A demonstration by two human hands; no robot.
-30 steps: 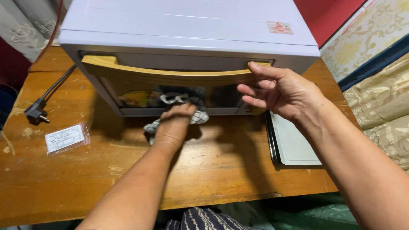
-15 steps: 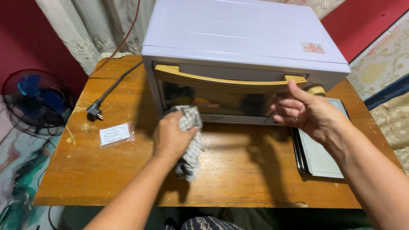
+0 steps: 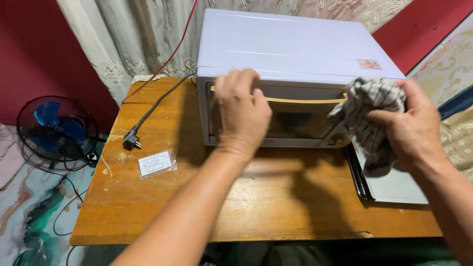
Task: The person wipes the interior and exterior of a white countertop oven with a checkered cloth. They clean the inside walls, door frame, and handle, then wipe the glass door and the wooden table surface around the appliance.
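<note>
A white toaster oven [image 3: 295,54] stands at the twelve o'clock end of the wooden surface [image 3: 276,207], its glass door facing the person. The left hand [image 3: 241,111] rests against the upper left of the door front, fingers curled over the pale wooden handle [image 3: 305,100] that spans the door; it seems to be pressing the door shut or steadying it, and the grip looks loose rather than clenched. The right hand [image 3: 411,128], at three o'clock from the door, is closed around a bunched checked cloth [image 3: 367,118], thumb and fingers pinching the fabric so that one wad sticks up by the oven's right front corner and a tail hangs down. Held so, the cloth sits just beside the right end of the handle, close to touching the door.

Under that hand, a flat baking tray [image 3: 394,189] lies on the surface by the oven's right side. At nine o'clock from the oven, its black power plug [image 3: 132,139] lies unplugged on the wood, the cord trailing back toward the curtain [image 3: 128,44]. A small clear packet [image 3: 156,163] with a paper slip lies just below the plug. A blue fan [image 3: 54,128] stands on the floor beyond the surface's left edge.
</note>
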